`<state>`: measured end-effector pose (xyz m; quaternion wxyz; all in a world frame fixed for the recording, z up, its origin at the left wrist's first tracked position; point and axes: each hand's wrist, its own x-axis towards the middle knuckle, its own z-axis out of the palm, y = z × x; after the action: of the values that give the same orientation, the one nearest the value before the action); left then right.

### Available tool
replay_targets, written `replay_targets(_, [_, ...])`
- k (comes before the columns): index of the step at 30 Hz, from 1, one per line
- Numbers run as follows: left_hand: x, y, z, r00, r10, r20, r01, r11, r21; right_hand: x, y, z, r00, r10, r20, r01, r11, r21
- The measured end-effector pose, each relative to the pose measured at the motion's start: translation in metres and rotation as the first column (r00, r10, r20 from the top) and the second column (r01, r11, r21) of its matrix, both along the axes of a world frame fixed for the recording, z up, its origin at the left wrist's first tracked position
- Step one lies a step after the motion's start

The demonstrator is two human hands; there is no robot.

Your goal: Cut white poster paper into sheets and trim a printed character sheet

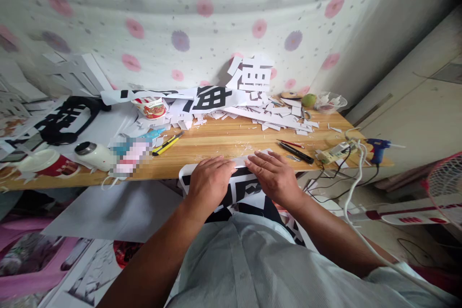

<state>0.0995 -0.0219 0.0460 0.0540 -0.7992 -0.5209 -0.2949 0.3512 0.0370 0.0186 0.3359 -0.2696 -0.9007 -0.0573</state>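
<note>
A printed paper sheet [241, 187] with bold black shapes on white hangs over the front edge of the wooden table, above my lap. My left hand [212, 179] rests on its left part, fingers bent over the paper at the table edge. My right hand [272, 173] holds the right part, its fingers lying across the white upper margin. The two hands are close together, with a narrow strip of paper showing between the fingertips. Both thumbs are mostly hidden. Beyond the right hand lie a black pen [296, 152] and a thin red pencil [291, 143].
A yellow utility knife [168, 144], white bottle [94, 155] and red-white cup [54, 162] sit to the left. Paper scraps [277, 114] and a paper tub [150, 107] lie farther back. A blue glue gun [377, 149], power strip [335, 152] and cables are at right.
</note>
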Motion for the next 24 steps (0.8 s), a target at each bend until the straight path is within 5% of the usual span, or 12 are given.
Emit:
replay_targets(13, [0.006,-0.001,0.019,0.998,0.028,-0.049,-0.037,0.982,-0.186,-0.006,-0.004,0.027,1.000,0.005,-0.003,-0.006,0.986,-0.168])
replay_targets(24, [0.003,0.002,0.019,0.995,0.024,-0.096,-0.042,0.981,-0.188,-0.024,0.006,0.041,0.997,0.033,0.065,-0.010,0.943,-0.333])
